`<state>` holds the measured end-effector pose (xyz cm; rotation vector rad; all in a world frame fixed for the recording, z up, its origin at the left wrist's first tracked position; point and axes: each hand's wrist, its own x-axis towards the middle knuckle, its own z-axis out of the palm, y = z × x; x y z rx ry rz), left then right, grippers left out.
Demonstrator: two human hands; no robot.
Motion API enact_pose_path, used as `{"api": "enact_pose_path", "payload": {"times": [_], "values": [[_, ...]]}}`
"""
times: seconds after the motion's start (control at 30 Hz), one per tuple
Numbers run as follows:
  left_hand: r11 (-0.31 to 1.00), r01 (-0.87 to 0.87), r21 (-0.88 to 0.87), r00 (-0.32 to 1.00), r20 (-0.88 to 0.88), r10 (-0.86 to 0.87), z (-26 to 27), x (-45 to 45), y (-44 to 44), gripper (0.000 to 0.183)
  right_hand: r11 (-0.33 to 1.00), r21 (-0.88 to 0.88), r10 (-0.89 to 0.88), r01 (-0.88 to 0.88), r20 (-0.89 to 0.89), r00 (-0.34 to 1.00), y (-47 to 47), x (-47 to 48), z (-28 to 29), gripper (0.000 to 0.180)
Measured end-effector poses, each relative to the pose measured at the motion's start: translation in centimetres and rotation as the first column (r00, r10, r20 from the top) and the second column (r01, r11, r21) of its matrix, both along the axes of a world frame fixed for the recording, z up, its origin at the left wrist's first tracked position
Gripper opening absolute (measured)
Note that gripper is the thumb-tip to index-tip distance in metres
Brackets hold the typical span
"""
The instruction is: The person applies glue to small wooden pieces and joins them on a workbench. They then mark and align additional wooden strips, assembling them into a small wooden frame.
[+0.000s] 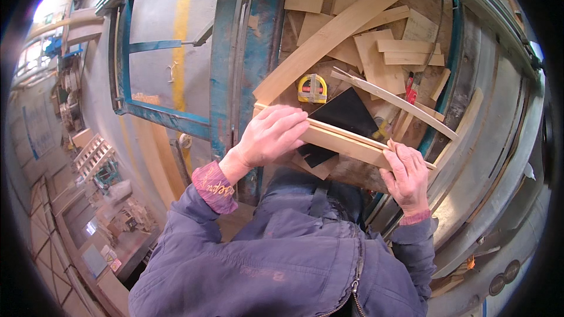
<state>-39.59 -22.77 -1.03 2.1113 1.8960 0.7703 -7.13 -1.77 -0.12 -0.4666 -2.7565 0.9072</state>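
Observation:
A narrow wooden piece [346, 144] is held level in front of my body, a dark line running along its upper edge. Whether that line is a groove or a gap between two strips I cannot tell. My left hand [275, 132] lies over its left end, fingers across the top. Near the other end, my right hand [405, 174] pinches it between thumb and fingers. Behind the wood lies a black flat sheet [348, 112], partly covered. A yellow tape measure [312, 89] rests just beyond my left hand, and a thin curved wood strip [401, 99] lies beyond the right.
A long plank [335, 37] slants over several board offcuts [379, 59]. A red-handled tool [410, 90] lies among them. At left stands a blue metal frame [169, 116]; along the right runs a metal machine bed [489, 141]. A slatted wooden piece [93, 155] is farther left.

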Motion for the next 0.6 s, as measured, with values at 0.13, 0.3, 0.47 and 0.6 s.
{"api": "enact_pose_path", "payload": {"times": [0.13,0.3,0.47,0.6], "values": [[1.0,-0.022,0.022,1.0,0.016,0.022,-0.6,1.1,-1.8,0.046,0.999,0.025,0.032,-0.032,0.011,0.999,-0.6,0.0,0.2,0.055],[0.997,-0.067,0.046,0.998,0.008,0.067,-1.3,1.8,-3.3,0.046,0.993,0.119,-0.012,0.019,-0.057,0.998,-1.0,0.6,0.3,0.044],[0.99,-0.106,0.096,0.994,0.01,0.105,-1.8,1.5,-4.1,0.047,0.984,0.175,-0.002,0.02,-0.101,0.995,0.0,2.4,0.5,0.04],[0.986,-0.118,0.118,0.993,0.019,0.116,-2.0,1.1,-4.8,0.047,0.98,0.198,0.003,0.019,-0.112,0.994,0.1,3.7,0.5,0.037]]}}
